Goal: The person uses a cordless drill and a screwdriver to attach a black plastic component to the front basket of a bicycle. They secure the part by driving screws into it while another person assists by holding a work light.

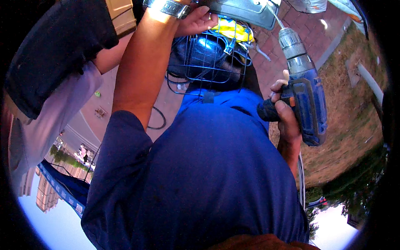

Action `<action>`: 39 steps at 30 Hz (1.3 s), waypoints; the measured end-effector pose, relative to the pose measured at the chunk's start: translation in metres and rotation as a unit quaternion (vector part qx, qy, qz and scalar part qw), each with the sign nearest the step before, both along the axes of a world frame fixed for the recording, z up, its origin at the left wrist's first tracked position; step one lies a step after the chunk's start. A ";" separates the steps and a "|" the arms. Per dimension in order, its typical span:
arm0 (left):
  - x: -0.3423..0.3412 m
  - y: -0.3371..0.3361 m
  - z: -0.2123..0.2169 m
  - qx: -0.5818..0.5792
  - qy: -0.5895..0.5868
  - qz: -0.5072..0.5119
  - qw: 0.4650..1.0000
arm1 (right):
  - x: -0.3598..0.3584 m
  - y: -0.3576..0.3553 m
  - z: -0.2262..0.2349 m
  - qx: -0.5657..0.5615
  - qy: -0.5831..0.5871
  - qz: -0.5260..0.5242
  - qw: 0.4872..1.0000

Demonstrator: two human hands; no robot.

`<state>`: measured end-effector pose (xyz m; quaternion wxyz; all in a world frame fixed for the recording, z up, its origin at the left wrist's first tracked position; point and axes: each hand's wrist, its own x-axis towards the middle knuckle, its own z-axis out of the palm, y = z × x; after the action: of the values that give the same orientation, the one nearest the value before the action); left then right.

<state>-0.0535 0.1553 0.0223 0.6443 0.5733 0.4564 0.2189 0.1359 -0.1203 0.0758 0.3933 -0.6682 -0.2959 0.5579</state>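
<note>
Right of the wire basket (208, 80), my right grip (287, 114) is clamped on the blue drill (308, 100), probably heavy and rigid, best held by its handle. My left grip is out of view; I can't tell its state.

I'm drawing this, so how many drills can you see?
1. The blue drill is in the right hand, its bit by the grey panel. Others may be hidden.
</note>
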 end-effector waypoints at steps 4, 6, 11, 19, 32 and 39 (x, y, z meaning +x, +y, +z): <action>-0.003 -0.002 -0.001 -0.009 0.000 0.009 1.000 | -0.001 0.000 0.004 -0.005 0.029 -0.013 0.999; -0.002 -0.002 -0.007 -0.024 -0.018 0.007 1.000 | 0.000 0.002 0.003 0.003 0.014 -0.002 1.000; -0.007 -0.002 -0.031 -0.008 -0.130 0.003 0.992 | -0.001 0.004 0.006 -0.012 0.021 0.003 1.000; -0.009 -0.003 -0.040 -0.036 -0.187 0.015 0.982 | -0.003 -0.001 -0.001 -0.014 0.032 0.006 0.999; -0.006 -0.007 -0.044 0.012 -0.110 0.051 0.993 | -0.011 0.010 -0.001 -0.003 0.015 0.015 1.000; -0.003 -0.011 -0.028 0.063 -0.064 0.038 0.995 | -0.012 0.013 -0.002 0.010 0.008 0.026 1.000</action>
<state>-0.0570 0.1441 -0.0054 0.6263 0.5797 0.4210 0.3074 0.1242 -0.1073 0.0738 0.3875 -0.6521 -0.3157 0.5700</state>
